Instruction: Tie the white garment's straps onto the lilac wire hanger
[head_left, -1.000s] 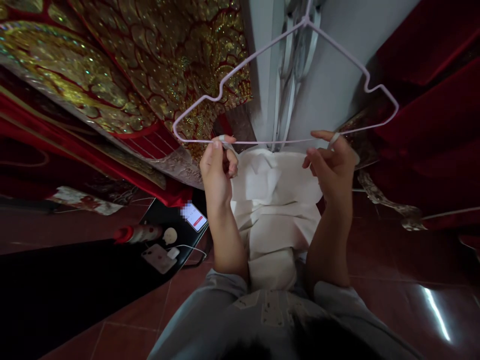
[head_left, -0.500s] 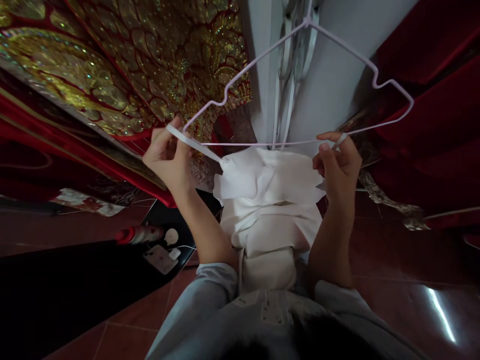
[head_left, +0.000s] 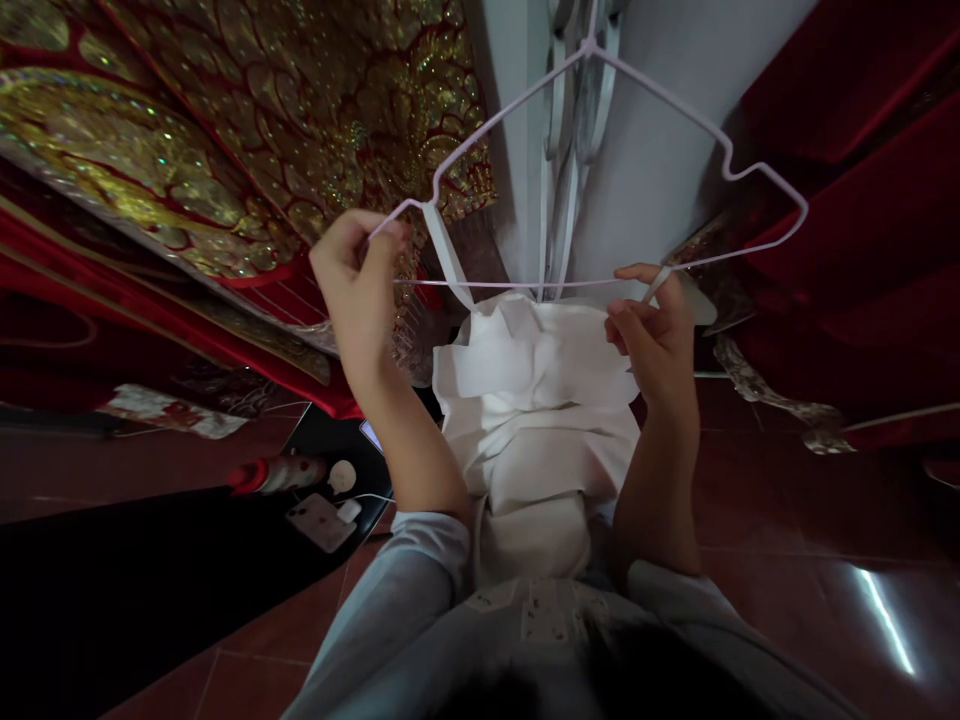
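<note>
A pale pink hanger (head_left: 649, 88) spans the space before me, above a white strappy dress (head_left: 540, 350) that hangs in folds toward my body. The dress's left strap (head_left: 445, 250) lies over the hanger beside its left notch. My left hand (head_left: 356, 275) is closed around the hanger's left end, hiding that corner. The right strap (head_left: 658, 284) loops round the index finger of my right hand (head_left: 652, 325). That hand's fingers are bent close to the hanger's bottom bar, with the index finger touching or just behind it; I cannot tell which.
Red and gold sequinned clothing (head_left: 247, 120) hangs at left, dark red cloth (head_left: 862, 200) at right. A grey wall panel with metal brackets (head_left: 574, 150) stands behind the hanger. On a black table (head_left: 187, 570) lie a phone (head_left: 321, 522), a red-capped bottle (head_left: 277, 473) and a round white item (head_left: 343, 476).
The left strap has passed from my left fingers onto the hanger beside its notch. My left hand now grips the hanger's left end. The right strap is still round my right index finger.
</note>
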